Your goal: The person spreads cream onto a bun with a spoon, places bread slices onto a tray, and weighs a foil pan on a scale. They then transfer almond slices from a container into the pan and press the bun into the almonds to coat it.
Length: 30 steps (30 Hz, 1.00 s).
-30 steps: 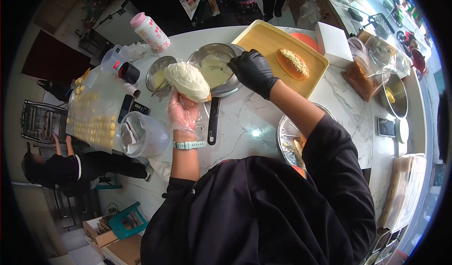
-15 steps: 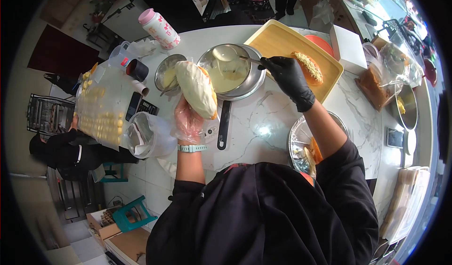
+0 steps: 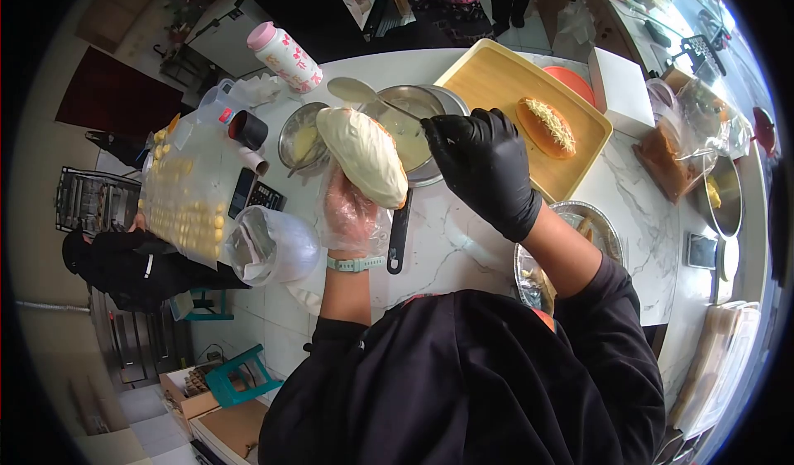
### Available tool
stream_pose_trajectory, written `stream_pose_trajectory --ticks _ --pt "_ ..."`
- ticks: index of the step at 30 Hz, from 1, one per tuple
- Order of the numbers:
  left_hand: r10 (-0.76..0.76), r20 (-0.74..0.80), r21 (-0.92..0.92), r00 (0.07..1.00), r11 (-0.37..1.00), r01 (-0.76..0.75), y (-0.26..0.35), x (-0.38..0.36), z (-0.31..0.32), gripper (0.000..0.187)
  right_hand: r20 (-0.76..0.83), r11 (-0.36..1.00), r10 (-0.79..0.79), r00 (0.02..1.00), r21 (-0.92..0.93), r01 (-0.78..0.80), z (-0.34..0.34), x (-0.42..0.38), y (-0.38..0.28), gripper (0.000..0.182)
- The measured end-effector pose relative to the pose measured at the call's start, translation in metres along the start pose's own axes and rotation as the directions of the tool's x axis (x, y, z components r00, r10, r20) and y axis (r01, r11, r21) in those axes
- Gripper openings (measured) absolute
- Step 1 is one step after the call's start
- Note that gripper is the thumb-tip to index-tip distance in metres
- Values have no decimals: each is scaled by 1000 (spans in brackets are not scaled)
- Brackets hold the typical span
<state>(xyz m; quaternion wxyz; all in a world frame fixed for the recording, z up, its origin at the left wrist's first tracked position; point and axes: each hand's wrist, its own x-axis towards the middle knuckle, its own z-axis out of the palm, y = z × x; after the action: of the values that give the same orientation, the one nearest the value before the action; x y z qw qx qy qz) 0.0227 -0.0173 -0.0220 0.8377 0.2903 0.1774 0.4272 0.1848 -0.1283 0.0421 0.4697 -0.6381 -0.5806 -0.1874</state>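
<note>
My left hand, in a clear plastic glove, holds up a long bread whose face is coated in pale cream. In a black glove, my right hand is closed round the handle of a metal spoon. The spoon's bowl is over the upper end of the bread. Beneath the spoon sits a metal pan of pale cream, partly covered by the bread; its black handle points toward me. A smaller metal bowl with yellowish contents stands left of the bread.
A wooden tray holds a topped bread. Near my right forearm is a foil tray. A plastic tub, pink-capped bottle, black cup and calculator stand left. Another person is at the left table edge.
The spoon has risen from over the pan and moved left to above the bread. My right hand has come closer to the bread, which has shifted slightly right.
</note>
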Motion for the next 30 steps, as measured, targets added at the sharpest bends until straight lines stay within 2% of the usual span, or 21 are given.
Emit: stream_pose_trajectory --ticks 2,5,8,11,14,17,20,23,26,30 --pt "8 -4 -19 1000 1000 -8 1 -1 3 40 -39 993 -91 995 -73 88 0 -1 -2 8" --pt "16 -3 3 1000 1000 -16 1 -2 8 40 16 993 -80 997 -90 81 1 -4 3 13" --pt "23 17 27 1000 999 -24 -2 -2 11 41 36 976 -172 984 -131 176 -5 2 -3 16" --pt "0 36 1 999 1000 0 -3 -2 12 41 -9 966 -207 978 -158 203 1 4 3 18" --pt "15 41 18 999 1000 -15 -3 -3 14 42 26 952 -245 969 -185 245 0 8 4 17" --pt "20 82 -2 996 1000 -19 0 -2 13 42 23 970 -198 980 -140 200 -1 5 6 15" --pt "66 26 -37 998 997 -65 1 4 11 42 -41 968 -213 976 -145 205 2 0 5 17" --pt "97 83 -101 992 991 -89 4 6 22 42 -42 960 -232 972 -170 222 -1 -5 -4 20" --pt "180 -103 -113 978 975 -191 4 11 20 41 -12 966 -219 976 -145 215 -3 -13 -11 23" --pt "227 -138 -112 964 964 -243 10 15 21 40 -8 963 -192 981 -192 187 -6 -25 -14 22"
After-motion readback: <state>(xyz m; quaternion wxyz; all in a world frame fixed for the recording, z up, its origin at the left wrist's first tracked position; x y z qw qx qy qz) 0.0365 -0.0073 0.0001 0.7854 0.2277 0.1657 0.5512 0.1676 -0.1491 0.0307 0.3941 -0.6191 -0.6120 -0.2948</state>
